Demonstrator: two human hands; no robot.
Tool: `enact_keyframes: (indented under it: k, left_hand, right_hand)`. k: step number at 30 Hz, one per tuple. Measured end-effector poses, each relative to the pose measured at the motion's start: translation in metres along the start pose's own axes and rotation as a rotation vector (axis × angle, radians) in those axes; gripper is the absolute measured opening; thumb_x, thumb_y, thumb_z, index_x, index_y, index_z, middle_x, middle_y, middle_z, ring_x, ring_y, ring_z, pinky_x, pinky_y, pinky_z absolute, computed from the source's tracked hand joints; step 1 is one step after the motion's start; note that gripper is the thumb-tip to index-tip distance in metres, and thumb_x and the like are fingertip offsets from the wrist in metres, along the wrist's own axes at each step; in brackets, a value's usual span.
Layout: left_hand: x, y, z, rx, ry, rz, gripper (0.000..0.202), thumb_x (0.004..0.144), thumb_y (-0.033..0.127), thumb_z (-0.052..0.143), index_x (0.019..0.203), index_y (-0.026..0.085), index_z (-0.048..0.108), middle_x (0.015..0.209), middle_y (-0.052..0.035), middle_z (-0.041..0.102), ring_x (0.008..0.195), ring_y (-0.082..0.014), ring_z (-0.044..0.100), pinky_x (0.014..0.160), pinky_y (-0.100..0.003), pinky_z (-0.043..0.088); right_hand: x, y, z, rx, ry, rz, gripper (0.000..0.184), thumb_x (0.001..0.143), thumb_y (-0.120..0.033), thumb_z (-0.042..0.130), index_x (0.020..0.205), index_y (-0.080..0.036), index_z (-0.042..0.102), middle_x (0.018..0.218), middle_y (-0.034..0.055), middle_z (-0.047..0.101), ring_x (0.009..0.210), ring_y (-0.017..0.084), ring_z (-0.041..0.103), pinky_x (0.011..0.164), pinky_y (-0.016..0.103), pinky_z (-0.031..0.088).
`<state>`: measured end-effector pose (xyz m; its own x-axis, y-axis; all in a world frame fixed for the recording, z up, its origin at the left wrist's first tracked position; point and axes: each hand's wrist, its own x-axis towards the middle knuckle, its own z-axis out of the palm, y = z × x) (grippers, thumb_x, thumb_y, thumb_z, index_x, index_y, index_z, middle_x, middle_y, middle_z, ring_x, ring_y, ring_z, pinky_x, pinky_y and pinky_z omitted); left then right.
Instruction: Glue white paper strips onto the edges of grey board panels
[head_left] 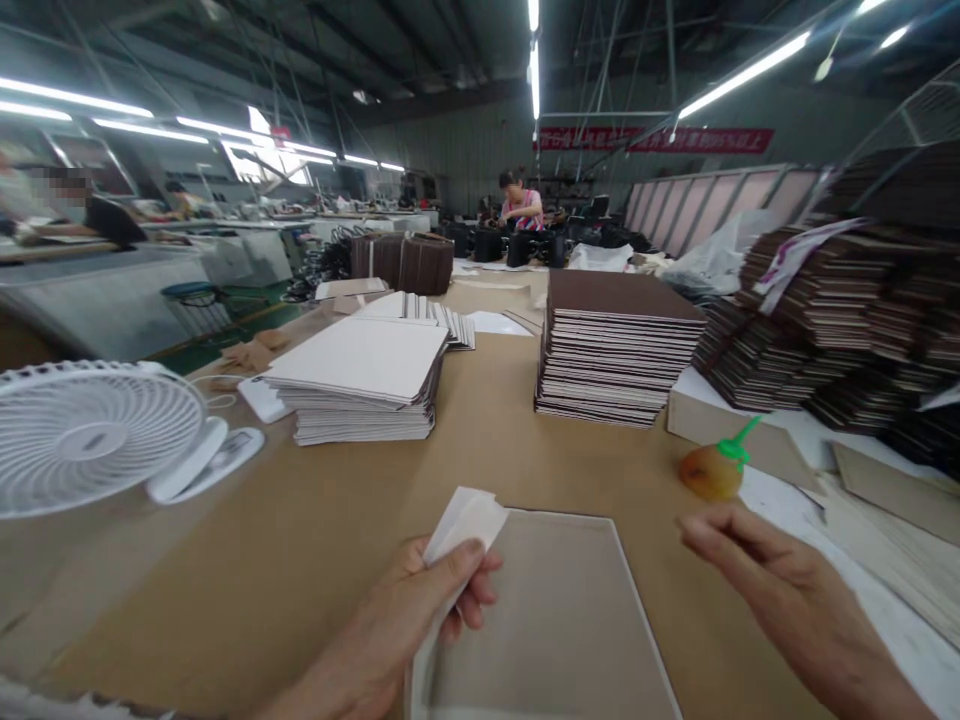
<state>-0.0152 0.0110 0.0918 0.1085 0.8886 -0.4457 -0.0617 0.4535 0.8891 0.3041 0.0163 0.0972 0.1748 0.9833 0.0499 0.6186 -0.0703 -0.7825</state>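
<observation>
My left hand [442, 590] is closed around a folded white piece of paper or thin cloth [466, 520], thumb on top. Beneath and beside it lies a flat grey-beige panel [555, 610] with pale edges, on the brown table. My right hand [772, 570] is off to the right of the panel, thumb and fingers drawn together. Whatever its fingertips may pinch is hidden. Just beyond that hand is a small amber squeeze bottle [709, 473] with a green nozzle, apart from the fingers.
A stack of white boards [367, 370] stands left of centre, and a stack of dark brown boards [615, 340] right of it. A white fan [90, 440] sits at the left. Tall board piles [840, 300] line the right side. A co-worker [521, 205] is at the far end.
</observation>
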Motion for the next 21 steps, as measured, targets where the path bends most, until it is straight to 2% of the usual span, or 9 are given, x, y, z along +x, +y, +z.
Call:
enact_keyframes:
  k: [2, 5, 7, 11, 14, 17, 19, 21]
  left_hand:
    - [-0.002, -0.001, 0.013, -0.036, -0.029, -0.011, 0.050, 0.070, 0.058, 0.070, 0.087, 0.011, 0.069, 0.074, -0.0077, 0.064, 0.062, -0.0161, 0.056, 0.051, -0.023, 0.038]
    - [-0.009, -0.002, 0.028, -0.066, -0.064, -0.043, 0.050, 0.069, 0.058, 0.072, 0.086, 0.011, 0.069, 0.072, -0.0075, 0.064, 0.060, -0.0156, 0.056, 0.048, -0.022, 0.039]
    - [-0.013, -0.003, 0.033, -0.076, -0.125, -0.064, 0.051, 0.067, 0.059, 0.073, 0.085, 0.011, 0.069, 0.070, -0.0068, 0.063, 0.057, -0.0145, 0.056, 0.046, -0.021, 0.039]
    - [-0.016, -0.005, 0.035, -0.072, -0.199, -0.053, 0.052, 0.067, 0.059, 0.073, 0.086, 0.011, 0.069, 0.068, -0.0053, 0.061, 0.053, -0.0124, 0.053, 0.044, -0.020, 0.035]
    - [-0.014, -0.006, 0.032, -0.054, -0.183, -0.035, 0.052, 0.066, 0.060, 0.073, 0.083, 0.011, 0.069, 0.063, -0.0043, 0.060, 0.046, -0.0096, 0.046, 0.041, -0.020, 0.029]
    - [-0.011, -0.007, 0.028, -0.053, -0.156, -0.019, 0.052, 0.066, 0.061, 0.072, 0.079, 0.010, 0.067, 0.061, -0.0042, 0.059, 0.041, -0.0078, 0.040, 0.039, -0.020, 0.025]
    - [-0.010, -0.007, 0.025, -0.066, -0.119, -0.016, 0.052, 0.066, 0.060, 0.073, 0.079, 0.011, 0.066, 0.063, -0.0048, 0.060, 0.040, -0.0077, 0.041, 0.038, -0.020, 0.025]
    - [-0.009, -0.009, 0.022, -0.091, -0.070, -0.014, 0.049, 0.064, 0.057, 0.075, 0.080, 0.012, 0.065, 0.065, -0.0049, 0.062, 0.041, -0.0080, 0.043, 0.038, -0.019, 0.026]
  right_hand:
    - [-0.011, -0.031, 0.021, 0.114, -0.187, -0.060, 0.040, 0.080, -0.062, 0.054, 0.066, -0.024, 0.058, 0.065, 0.0023, 0.054, 0.063, 0.020, 0.050, 0.058, 0.032, 0.039]
    - [-0.014, -0.061, 0.048, 0.329, -0.356, -0.110, 0.034, 0.078, -0.056, 0.063, 0.079, -0.022, 0.058, 0.067, -0.0008, 0.052, 0.062, 0.015, 0.046, 0.055, 0.026, 0.037]
    - [-0.011, -0.071, 0.062, 0.399, -0.422, -0.114, 0.034, 0.072, -0.049, 0.072, 0.085, -0.021, 0.059, 0.068, -0.0020, 0.053, 0.063, 0.013, 0.046, 0.055, 0.024, 0.036]
    - [-0.005, -0.078, 0.077, 0.459, -0.559, -0.066, 0.028, 0.073, -0.043, 0.072, 0.071, -0.018, 0.058, 0.062, -0.0020, 0.056, 0.058, 0.012, 0.046, 0.053, 0.023, 0.034]
    - [-0.003, -0.079, 0.077, 0.463, -0.566, -0.140, 0.030, 0.081, -0.042, 0.065, 0.065, -0.018, 0.060, 0.064, -0.0012, 0.056, 0.061, 0.012, 0.048, 0.058, 0.024, 0.036]
    - [-0.002, -0.079, 0.074, 0.428, -0.526, -0.248, 0.030, 0.088, -0.039, 0.057, 0.069, -0.019, 0.066, 0.071, -0.0002, 0.058, 0.068, 0.013, 0.052, 0.064, 0.025, 0.039]
    - [-0.001, -0.078, 0.072, 0.402, -0.500, -0.271, 0.030, 0.090, -0.038, 0.054, 0.071, -0.020, 0.068, 0.073, 0.0002, 0.059, 0.071, 0.014, 0.054, 0.065, 0.024, 0.039]
    - [0.001, -0.075, 0.071, 0.389, -0.453, -0.247, 0.028, 0.089, -0.038, 0.055, 0.073, -0.021, 0.070, 0.071, 0.0002, 0.059, 0.067, 0.013, 0.053, 0.060, 0.024, 0.038]
